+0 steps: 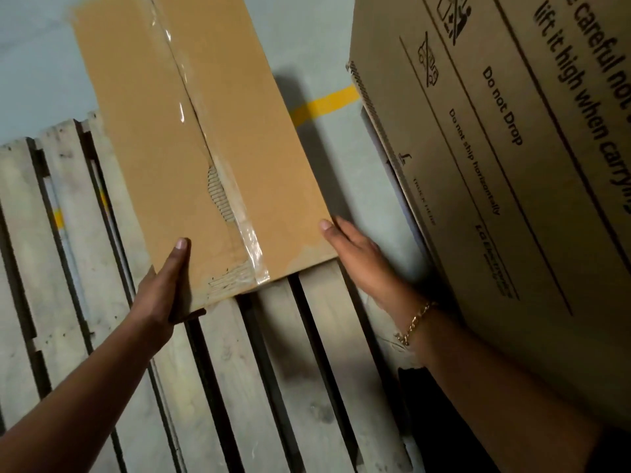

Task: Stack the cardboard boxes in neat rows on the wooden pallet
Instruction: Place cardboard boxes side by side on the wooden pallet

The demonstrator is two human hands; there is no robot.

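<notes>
Just hands (163,285) (358,254) at box (205,138) side edges

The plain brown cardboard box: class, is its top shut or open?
Shut: the plain brown cardboard box has both flaps lying flat under clear tape, though paper is torn along the seam.

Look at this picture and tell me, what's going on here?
A person holds a taped cardboard box between both hands over the wooden pallet. The left hand grips its near corner, thumb on top; the right hand presses against its right side. Whether it rests on the slats yet is unclear. A larger printed carton marked "Do not Drop" stands on the right.
</notes>
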